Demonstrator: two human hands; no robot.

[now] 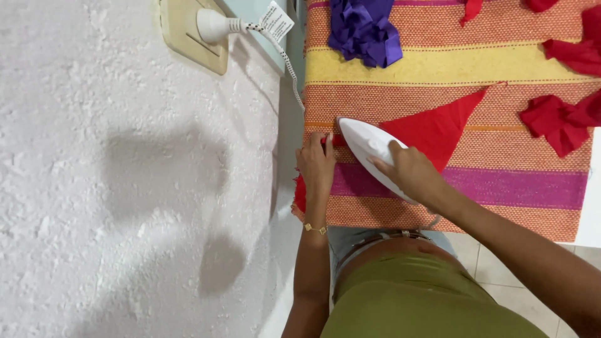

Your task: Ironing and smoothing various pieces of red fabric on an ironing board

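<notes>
A white iron (366, 143) rests on a red triangular cloth (441, 125) spread over a striped orange, yellow and purple cover (501, 62). My right hand (410, 172) grips the iron's handle from behind. My left hand (316, 164) presses flat on the cloth's near-left end, by the cover's left edge, with its fingers touching the red fabric beside the iron's tip. A thin gold bracelet sits on the left wrist.
A crumpled purple cloth (366, 28) lies at the top of the cover. Several crumpled red cloths (560, 119) lie at the right. The iron's white cord (285, 56) runs to a plug (213, 25) in a beige wall socket (188, 37). A white textured wall (125, 188) stands left.
</notes>
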